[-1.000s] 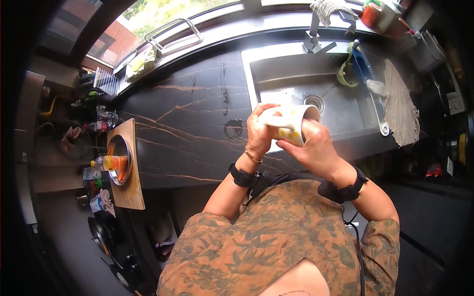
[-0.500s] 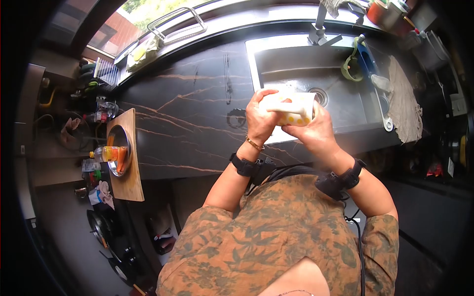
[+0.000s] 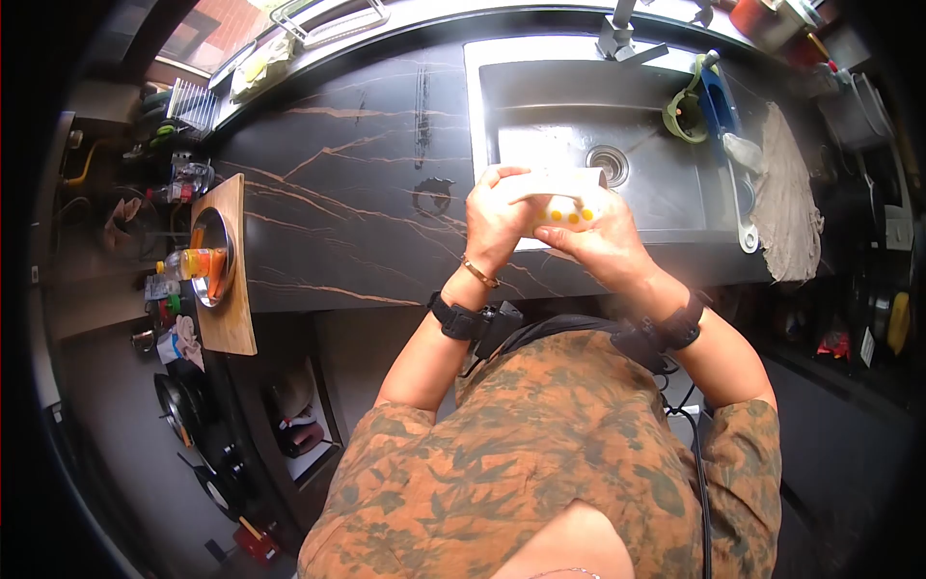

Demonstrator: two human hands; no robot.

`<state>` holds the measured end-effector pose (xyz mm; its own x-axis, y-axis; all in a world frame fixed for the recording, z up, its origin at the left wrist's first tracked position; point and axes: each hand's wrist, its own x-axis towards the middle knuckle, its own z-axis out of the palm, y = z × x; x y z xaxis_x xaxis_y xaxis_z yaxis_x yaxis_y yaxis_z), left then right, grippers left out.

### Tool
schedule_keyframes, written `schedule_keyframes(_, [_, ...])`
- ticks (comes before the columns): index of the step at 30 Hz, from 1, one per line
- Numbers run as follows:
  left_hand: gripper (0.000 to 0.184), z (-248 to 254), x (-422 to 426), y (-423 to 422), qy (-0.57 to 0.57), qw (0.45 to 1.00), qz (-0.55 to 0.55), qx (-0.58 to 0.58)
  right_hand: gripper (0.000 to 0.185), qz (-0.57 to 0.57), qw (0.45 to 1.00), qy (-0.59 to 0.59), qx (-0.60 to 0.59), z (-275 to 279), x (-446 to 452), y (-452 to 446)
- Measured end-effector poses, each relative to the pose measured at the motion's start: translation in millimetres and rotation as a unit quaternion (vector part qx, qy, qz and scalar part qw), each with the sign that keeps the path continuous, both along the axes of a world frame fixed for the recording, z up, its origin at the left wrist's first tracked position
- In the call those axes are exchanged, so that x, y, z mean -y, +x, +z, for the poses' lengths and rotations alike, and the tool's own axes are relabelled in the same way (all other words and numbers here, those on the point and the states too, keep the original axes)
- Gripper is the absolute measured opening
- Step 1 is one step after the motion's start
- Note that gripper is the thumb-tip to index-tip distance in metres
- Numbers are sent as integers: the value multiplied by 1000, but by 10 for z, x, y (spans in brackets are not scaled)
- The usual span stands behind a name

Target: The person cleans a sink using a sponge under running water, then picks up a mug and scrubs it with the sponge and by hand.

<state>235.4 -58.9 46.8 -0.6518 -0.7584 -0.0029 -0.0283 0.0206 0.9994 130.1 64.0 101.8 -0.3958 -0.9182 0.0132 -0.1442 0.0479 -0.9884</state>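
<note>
A white mug with yellow dots (image 3: 571, 212) is held on its side over the near edge of the sink (image 3: 473, 106), its mouth facing right. My left hand (image 3: 497, 220) wraps round the mug's base end, by the handle. At the mouth end is my right hand (image 3: 610, 241), its thumb against the mug's near side and its other fingers largely hidden behind or inside the rim. The drain (image 3: 608, 166) shows just beyond the mug.
A faucet (image 3: 615, 39) stands behind the sink. Along its right side are a green strainer (image 3: 685, 118), a blue holder (image 3: 716, 101) and a grey cloth (image 3: 786, 203). A wooden board (image 3: 236, 289) with a metal plate (image 3: 228, 241) and carrots lies left on the dark counter (image 3: 357, 232).
The mug's open mouth has turned more away from view, and my right hand has shifted round its rim. Both hands still hold the mug. The whole view has shifted slightly.
</note>
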Motion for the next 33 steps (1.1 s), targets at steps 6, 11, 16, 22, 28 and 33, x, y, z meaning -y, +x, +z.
schedule_keyframes(6, [82, -32, -292, -36, 72, 997, -5, -36, 34, 134, 987, 26, 89, -162, -225, -410])
schedule_keyframes(11, [96, 210, -755, 307, -12, 994, 35, 104, 31, 160, 986, 23, 50, -257, -401, -663])
schedule_keyframes(16, [21, -226, -1535, 1655, 128, 923, -45, 360, 31, 305, 933, 55, -183, -516, -404, -720])
schedule_keyframes(22, [22, -273, -3264, 2531, 362, 865, -127, 323, 17, 433, 788, 17, -437, -796, -15, -302])
schedule_keyframes(28, [35, 255, -3818, 2353, 514, 823, 93, 223, 19, 464, 732, -26, -499, -759, 322, 80])
schedule_keyframes(33, [28, -31, -4131, 2692, 159, 936, 205, 236, 13, 440, 710, -64, -546, -909, 666, 539])
